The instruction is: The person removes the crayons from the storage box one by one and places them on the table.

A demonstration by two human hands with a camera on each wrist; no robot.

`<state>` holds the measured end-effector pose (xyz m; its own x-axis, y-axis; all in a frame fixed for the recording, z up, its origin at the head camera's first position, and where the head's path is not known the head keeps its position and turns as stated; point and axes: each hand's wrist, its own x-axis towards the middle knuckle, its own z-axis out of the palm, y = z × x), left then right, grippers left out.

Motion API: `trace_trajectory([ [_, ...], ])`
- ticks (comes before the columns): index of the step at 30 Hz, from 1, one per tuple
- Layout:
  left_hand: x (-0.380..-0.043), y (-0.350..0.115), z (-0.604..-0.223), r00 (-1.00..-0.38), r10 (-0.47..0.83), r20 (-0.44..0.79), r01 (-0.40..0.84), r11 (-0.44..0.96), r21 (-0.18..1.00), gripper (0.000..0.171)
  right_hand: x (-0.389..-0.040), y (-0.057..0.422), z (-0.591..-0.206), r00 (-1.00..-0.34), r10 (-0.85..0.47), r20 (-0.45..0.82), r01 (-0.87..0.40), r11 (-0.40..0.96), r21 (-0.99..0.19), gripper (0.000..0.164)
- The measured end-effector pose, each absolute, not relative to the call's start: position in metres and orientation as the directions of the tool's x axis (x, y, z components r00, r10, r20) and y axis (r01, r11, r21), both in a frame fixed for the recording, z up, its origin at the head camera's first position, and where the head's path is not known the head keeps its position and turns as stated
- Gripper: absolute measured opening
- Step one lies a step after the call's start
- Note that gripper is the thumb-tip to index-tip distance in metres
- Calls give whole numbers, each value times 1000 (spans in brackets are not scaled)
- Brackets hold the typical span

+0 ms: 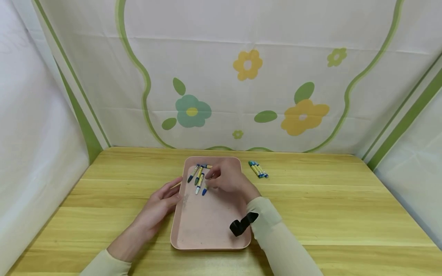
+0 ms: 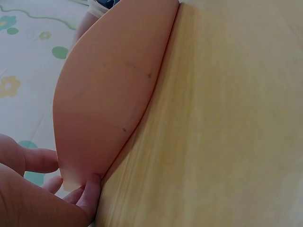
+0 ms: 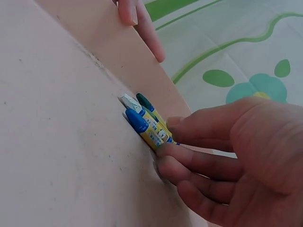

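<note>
A pink tray [image 1: 208, 226] lies on the wooden table, with several crayons near its far left corner. My right hand [image 1: 228, 179] reaches over the tray and pinches a blue crayon [image 3: 136, 120] by its rear part between thumb and fingers, its blue tip facing the near side. Right beside it lie a white crayon [image 1: 198, 189] and a dark green crayon [image 3: 144, 101]; another dark-tipped crayon [image 1: 190, 178] lies farther left. The left hand [image 1: 158, 207] touches the tray's left side with extended fingers, seen against the outer wall [image 2: 109, 94] in the left wrist view.
To the right of the tray, a small group of crayons [image 1: 258, 169] lies together on the table [image 1: 328, 207]. A white cloth with printed flowers [image 1: 221, 76] stands behind the table's far edge. A black strap [image 1: 243, 224] hangs at the right wrist.
</note>
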<state>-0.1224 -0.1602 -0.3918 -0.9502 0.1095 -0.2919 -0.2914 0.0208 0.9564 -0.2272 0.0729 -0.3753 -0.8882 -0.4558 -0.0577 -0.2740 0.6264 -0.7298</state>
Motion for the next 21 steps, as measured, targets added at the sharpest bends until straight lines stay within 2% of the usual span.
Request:
trace_trajectory([
  [13, -124, -161, -392, -951, 111, -288, -287, 25, 957, 61, -228, 71, -374, -838, -537, -98, -296, 598, -744, 18],
  [21, -123, -160, -393, -951, 106, -290, -289, 24, 957, 61, -237, 73, -374, -862, -507, -23, -324, 584, -744, 24],
])
